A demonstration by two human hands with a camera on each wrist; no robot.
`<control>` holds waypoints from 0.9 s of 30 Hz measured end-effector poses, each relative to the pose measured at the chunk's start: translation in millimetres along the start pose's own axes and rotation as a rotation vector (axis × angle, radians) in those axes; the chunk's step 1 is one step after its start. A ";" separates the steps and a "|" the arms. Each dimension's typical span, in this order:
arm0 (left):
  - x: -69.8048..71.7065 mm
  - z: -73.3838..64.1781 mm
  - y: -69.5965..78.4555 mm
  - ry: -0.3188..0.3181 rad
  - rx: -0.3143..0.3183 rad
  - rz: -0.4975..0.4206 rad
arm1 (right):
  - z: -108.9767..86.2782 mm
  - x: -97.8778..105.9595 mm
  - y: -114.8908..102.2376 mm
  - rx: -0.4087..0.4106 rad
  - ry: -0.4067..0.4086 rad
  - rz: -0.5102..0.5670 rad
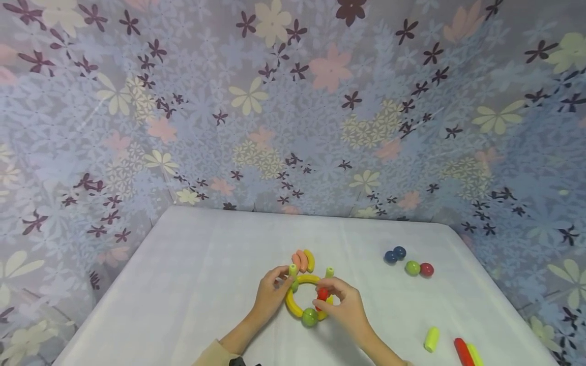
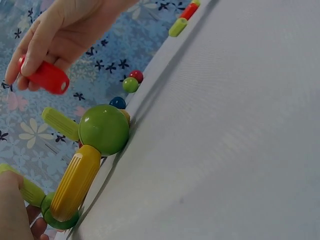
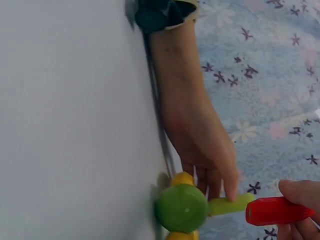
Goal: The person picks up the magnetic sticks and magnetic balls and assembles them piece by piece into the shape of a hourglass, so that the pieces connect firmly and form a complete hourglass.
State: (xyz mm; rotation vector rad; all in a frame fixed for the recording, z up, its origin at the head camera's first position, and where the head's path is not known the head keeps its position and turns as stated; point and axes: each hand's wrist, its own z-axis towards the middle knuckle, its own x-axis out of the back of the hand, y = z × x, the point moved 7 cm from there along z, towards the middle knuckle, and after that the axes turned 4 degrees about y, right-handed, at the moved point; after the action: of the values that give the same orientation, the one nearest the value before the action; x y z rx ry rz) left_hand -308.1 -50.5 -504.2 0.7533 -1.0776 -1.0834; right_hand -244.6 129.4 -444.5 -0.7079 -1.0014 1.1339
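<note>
A ring of curved yellow pieces [image 1: 293,305] joined by green balls [image 1: 310,317] lies on the table, with light-green sticks standing up from it. My left hand [image 1: 270,290] pinches the upright light-green stick [image 1: 293,270] on the ring's left side; fingers also lie near the green ball [image 2: 59,218] beneath it. Between the thumb and fingers of my right hand [image 1: 346,303] is a red stick [image 2: 48,78], held apart from the ring in the left wrist view. Another light-green stick [image 1: 329,272] stands at the ring's far right, partly behind the right hand.
Curved pink pieces [image 1: 299,261] and a curved yellow piece [image 1: 310,261] lie just behind the ring. Blue balls [image 1: 395,254], a green ball [image 1: 412,268] and a red ball [image 1: 427,269] sit at back right. Loose sticks [image 1: 431,339] lie front right. Flowered cloth [image 1: 293,101] hangs behind.
</note>
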 end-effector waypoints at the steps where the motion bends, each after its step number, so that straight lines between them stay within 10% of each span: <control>1: -0.3 0.2 0.2 -0.003 -0.001 0.001 | -1.0 -3.5 -0.4 0.029 -0.008 -0.007; 17: 0.1 -1.2 3.2 -0.002 -0.041 0.011 | -16.1 -26.9 -3.9 0.265 -0.017 -0.145; 27: -0.8 -0.1 0.3 -0.011 -0.044 -0.004 | -13.2 -23.7 10.5 0.136 0.028 -0.097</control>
State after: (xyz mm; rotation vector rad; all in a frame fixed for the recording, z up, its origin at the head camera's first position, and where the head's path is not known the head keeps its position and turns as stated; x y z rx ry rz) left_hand -308.0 -49.7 -504.3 0.7161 -1.0589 -1.1126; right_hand -239.0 110.2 -465.6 -0.5591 -0.9164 1.0934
